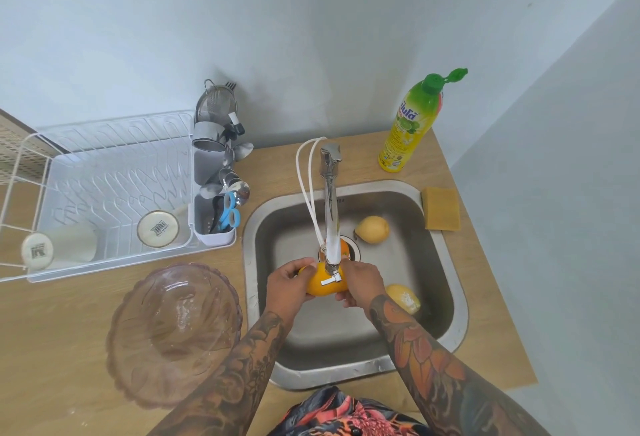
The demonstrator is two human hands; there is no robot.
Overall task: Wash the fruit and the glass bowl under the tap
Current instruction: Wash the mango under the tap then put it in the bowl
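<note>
Nearest the lens, low in the view: patterned cloth (343, 415) in red and dark tones, flanked by two tattooed forearms reaching forward over the counter (69, 349).

Far left: white wire dish rack (104, 172) on its tray, with two pale cups lying on their sides, one (57, 249) at the left corner and one (158, 229) nearer the right edge. Just right of the rack: grey cutlery caddy (214, 207) crowded with spoons, a strainer and blue-handled scissors (230, 214).

In front of the rack, on the wood: glass bowl (173, 335), upright, wet inside, standing just left of the sink (446, 328) and apart from both hands.

Over the basin: left hand (287, 292) curled round the left side of an orange (323, 285), fingers wrapped over its top. Right hand (360, 285) cupping the same fruit from the right, thumb underneath, fingers bent against the peel. Orange held right beneath the spout of the tap (330, 207), two white hoses looping beside the chrome neck. Whether water runs: cannot tell.

Behind the spout, on the drain: second orange (344, 248), mostly hidden. Further right in the basin: one lemon (372, 229) near the back wall, another lemon (403, 297) near the right forearm, both loose on the steel.

Right of the sink: yellow sponge (441, 208) on the counter edge; behind it, detergent bottle (412, 124) with green cap flipped open.
</note>
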